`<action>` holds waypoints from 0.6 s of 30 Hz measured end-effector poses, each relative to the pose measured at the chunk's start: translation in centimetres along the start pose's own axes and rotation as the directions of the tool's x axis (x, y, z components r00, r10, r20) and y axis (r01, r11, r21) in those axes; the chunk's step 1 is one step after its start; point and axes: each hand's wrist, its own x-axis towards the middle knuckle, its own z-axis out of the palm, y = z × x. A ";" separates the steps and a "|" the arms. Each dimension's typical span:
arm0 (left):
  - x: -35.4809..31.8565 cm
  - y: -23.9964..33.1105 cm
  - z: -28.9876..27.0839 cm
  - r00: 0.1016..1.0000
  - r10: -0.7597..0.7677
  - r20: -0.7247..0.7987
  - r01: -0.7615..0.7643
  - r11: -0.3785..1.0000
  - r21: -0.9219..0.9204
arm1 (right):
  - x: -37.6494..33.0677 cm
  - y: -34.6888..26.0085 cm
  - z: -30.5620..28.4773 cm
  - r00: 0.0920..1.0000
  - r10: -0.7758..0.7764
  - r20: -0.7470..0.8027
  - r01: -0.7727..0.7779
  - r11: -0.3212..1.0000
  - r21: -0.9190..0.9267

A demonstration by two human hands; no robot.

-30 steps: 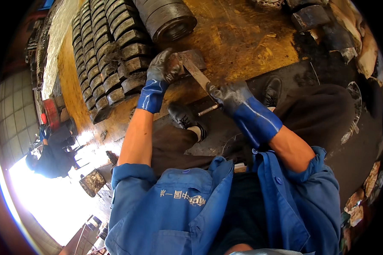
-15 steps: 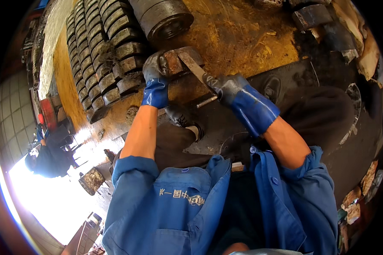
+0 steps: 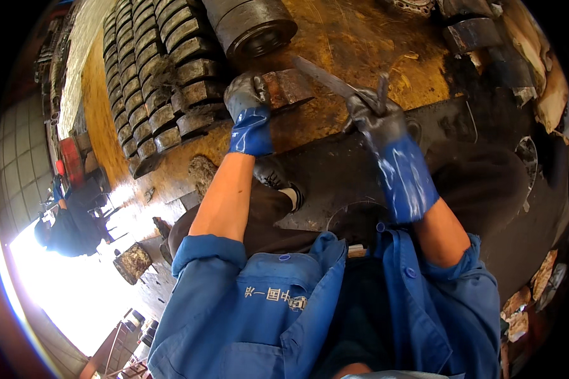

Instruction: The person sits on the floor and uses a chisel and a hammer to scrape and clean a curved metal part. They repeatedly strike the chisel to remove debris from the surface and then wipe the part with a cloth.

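The left hand (image 3: 250,101), in a grey-and-blue glove, has its fingers curled tight over the near end of a rusty metal block (image 3: 287,88) just above the middle of the frame, pinning it to the yellow-brown, grimy work surface (image 3: 360,50). The right hand (image 3: 376,117), gloved the same way, is closed in a fist around the handle of a long flat blade (image 3: 325,79); the blade runs up and to the left from the fist, and its tip ends just above the block's right end. Whether it touches the block I can't tell. A short dark stub sticks up out of the top of that fist.

Beyond the left hand, in the upper left of the frame, rows of similar grey blocks (image 3: 164,69) lie packed side by side. A big dark metal cylinder (image 3: 253,25) sits at top centre, just beyond the held block. A dark metal sheet (image 3: 335,170) lies beneath the right forearm, with a shoe (image 3: 275,180) resting on it. Torn brownish scraps (image 3: 547,88) lie at the right edge. On the chest of the blue work jacket (image 3: 265,316), lower centre, is a line of pale stitched characters.
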 end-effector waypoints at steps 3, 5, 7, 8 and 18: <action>0.7 0.9 0.2 0.999 0.036 -0.009 -0.036 0.999 -0.031 | 4.4 4.0 -0.2 0.962 0.171 0.212 -0.239 0.904 0.354; 0.2 -0.1 0.0 1.000 0.027 -0.004 -0.027 0.999 -0.036 | 3.7 1.0 0.3 0.991 0.129 0.047 -0.128 0.991 -0.028; -0.3 -1.2 0.2 0.999 0.015 -0.036 -0.017 0.999 -0.047 | 2.9 -0.4 -0.9 0.999 0.038 0.025 -0.040 0.993 0.108; -0.5 -1.3 0.3 0.999 0.007 -0.047 -0.010 0.998 -0.059 | 2.5 -1.1 -1.2 0.996 0.051 0.072 -0.056 0.996 0.074; 0.0 -0.5 0.4 0.999 0.017 -0.036 -0.019 0.997 -0.071 | 3.9 -6.5 -0.3 0.981 0.192 0.025 -0.159 0.872 -0.464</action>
